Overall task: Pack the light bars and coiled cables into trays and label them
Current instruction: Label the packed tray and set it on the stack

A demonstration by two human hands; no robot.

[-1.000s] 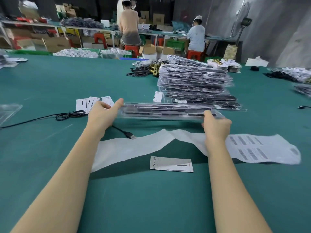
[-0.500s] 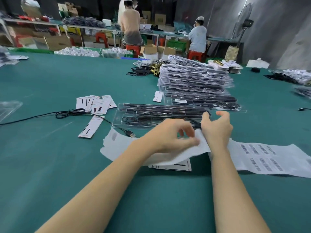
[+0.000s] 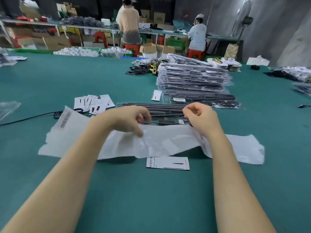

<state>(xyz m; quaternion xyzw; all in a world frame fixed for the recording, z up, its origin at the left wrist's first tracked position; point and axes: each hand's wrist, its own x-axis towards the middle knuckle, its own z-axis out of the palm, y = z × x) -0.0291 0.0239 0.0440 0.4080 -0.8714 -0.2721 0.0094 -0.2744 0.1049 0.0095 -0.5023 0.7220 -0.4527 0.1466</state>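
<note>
A clear tray [image 3: 166,109] holding black light bars and a coiled cable lies flat on the green table [image 3: 151,190], just beyond my hands. In front of it a long white label strip [image 3: 161,142] with barcode stickers lies crumpled across the table. My left hand [image 3: 127,120] hovers over the strip's middle with fingers curled and its thumb down on the paper. My right hand [image 3: 202,121] grips the strip's raised fold near the tray's right end. Motion blur hides the fingertips.
A tall stack of packed trays [image 3: 193,78] stands behind the tray. Small printed cards [image 3: 94,102] lie fanned at the left, one card [image 3: 168,163] lies near me. A black cable [image 3: 33,116] runs off left. Two people sit at a far bench.
The tray was set down flat on the table. My left hand came across from the tray's left end to the label strip. The strip has bunched up and shifted left.
</note>
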